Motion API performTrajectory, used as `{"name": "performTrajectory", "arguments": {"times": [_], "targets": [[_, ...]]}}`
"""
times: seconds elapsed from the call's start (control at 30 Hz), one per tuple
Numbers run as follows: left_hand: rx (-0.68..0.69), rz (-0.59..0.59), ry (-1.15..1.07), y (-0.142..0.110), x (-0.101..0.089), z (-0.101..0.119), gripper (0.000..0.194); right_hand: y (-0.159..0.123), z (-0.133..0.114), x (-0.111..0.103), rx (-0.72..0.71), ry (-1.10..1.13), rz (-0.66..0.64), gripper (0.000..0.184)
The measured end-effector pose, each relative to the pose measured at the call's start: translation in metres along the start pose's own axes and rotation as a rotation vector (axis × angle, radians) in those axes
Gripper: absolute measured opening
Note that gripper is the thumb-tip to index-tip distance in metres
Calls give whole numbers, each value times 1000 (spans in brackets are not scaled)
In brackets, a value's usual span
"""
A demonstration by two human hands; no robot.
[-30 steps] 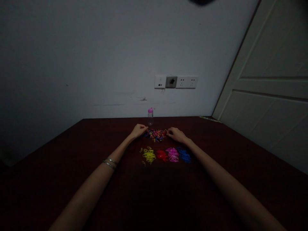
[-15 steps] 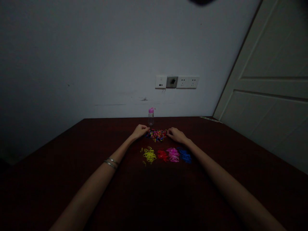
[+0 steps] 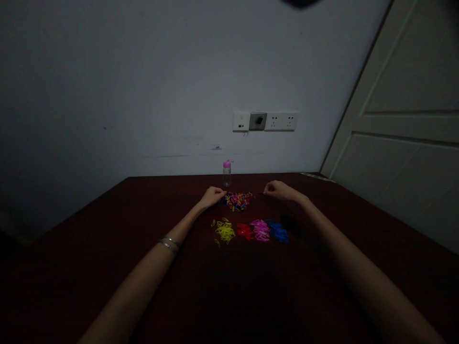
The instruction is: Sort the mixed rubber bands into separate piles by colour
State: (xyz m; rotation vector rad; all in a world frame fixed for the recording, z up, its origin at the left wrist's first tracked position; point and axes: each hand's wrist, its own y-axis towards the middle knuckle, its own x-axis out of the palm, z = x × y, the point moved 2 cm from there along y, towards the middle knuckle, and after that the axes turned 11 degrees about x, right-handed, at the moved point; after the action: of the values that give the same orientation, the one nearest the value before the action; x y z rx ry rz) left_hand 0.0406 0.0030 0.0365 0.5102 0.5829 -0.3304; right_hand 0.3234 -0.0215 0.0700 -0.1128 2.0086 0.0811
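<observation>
A mixed pile of small coloured rubber bands (image 3: 238,201) lies on the dark red table. At its left edge rests my left hand (image 3: 213,196), the fingers closed together; whatever is between them is hidden. My right hand (image 3: 279,189) is off to the right of the pile, thumb and finger pinched on a thin dark strand that looks like a rubber band. Nearer to me, sorted by colour from left to right, are yellow bands (image 3: 225,231), red bands (image 3: 245,231), pink bands (image 3: 261,230) and blue bands (image 3: 278,231).
Behind the mixed pile stands a clear bottle (image 3: 226,177) with a pink lid. The table (image 3: 229,291) meets a grey wall with a row of sockets (image 3: 264,121). A pale panelled door (image 3: 405,143) is at the right.
My right hand has moved right, away from the mixed pile, with a thin dark strand at its fingertips. My left hand stays at the pile's left edge. The view has shifted slightly.
</observation>
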Motion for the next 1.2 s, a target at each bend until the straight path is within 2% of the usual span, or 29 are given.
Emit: {"name": "performTrajectory", "arguments": {"times": [0.13,0.23,0.37,0.43,0.5,0.63,0.83,1.03,1.2], "targets": [[21,-11,-8,0,1,4,37,-17,7,-12,-35,83,-119,19],[43,-21,-1,0,1,7,36,-32,17,-17,-7,123,-258,21],[82,-43,34,1,4,9,34,-43,37,-15,73,171,-492,22],[101,-51,65,2,8,11,33,-44,46,-12,100,218,-530,25],[111,-65,99,3,13,16,32,-41,55,-7,121,275,-470,31],[134,-126,210,6,27,35,30,-33,72,5,165,371,-212,43],[159,-261,488,23,49,59,25,-26,87,19,191,420,4,44],[211,-383,591,50,68,61,23,-20,98,25,186,380,98,39],[205,-428,645,58,79,62,27,-21,97,25,161,293,155,37]]}}
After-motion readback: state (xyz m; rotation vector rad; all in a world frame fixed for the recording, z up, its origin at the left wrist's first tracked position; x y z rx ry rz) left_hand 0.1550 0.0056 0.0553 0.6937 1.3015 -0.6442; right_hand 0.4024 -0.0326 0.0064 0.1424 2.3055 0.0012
